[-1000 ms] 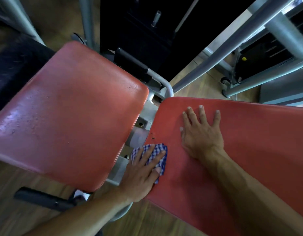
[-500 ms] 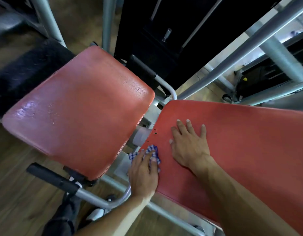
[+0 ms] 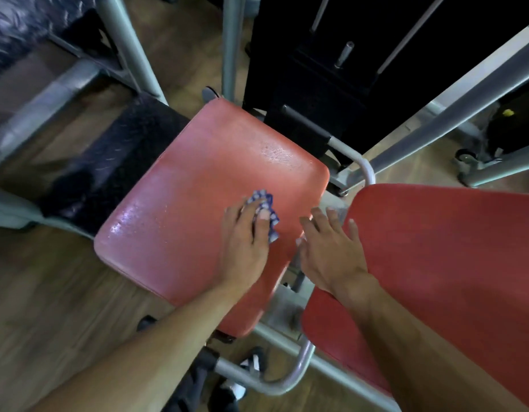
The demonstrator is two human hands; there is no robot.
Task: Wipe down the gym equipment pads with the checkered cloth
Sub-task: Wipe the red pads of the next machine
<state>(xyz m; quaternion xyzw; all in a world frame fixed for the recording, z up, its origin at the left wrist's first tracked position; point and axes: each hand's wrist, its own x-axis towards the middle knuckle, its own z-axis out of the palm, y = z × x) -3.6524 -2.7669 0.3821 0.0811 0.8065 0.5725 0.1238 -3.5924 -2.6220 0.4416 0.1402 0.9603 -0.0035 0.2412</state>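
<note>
Grip check: left hand presses the balled-up checkered cloth under its fingers, now on the seat pad, not the back pad's edge like half a second ago. So wiping looks moved to the second pad. Right hand lifted off, fingers spread, hovering over the gap. Farther up, the seat shows wet droplets.
</note>
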